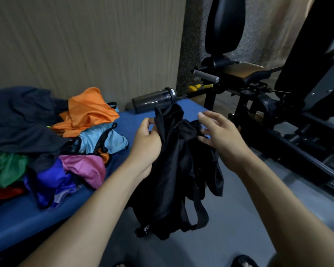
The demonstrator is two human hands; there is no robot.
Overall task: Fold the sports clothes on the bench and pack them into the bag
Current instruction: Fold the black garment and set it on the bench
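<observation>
A black bag with straps hangs in front of the blue bench. My left hand pinches its upper edge on the left side. My right hand is at the bag's right upper edge, lower fingers curled on the black fabric, index finger and thumb raised. A heap of sports clothes lies on the bench at left: an orange top, a light blue piece, a pink piece, purple, green, red and dark garments.
A dark shaker bottle lies on its side at the bench's far end. Black gym machines stand at the right on a grey floor. A ribbed wall runs behind the bench. Sandalled feet show at the bottom edge.
</observation>
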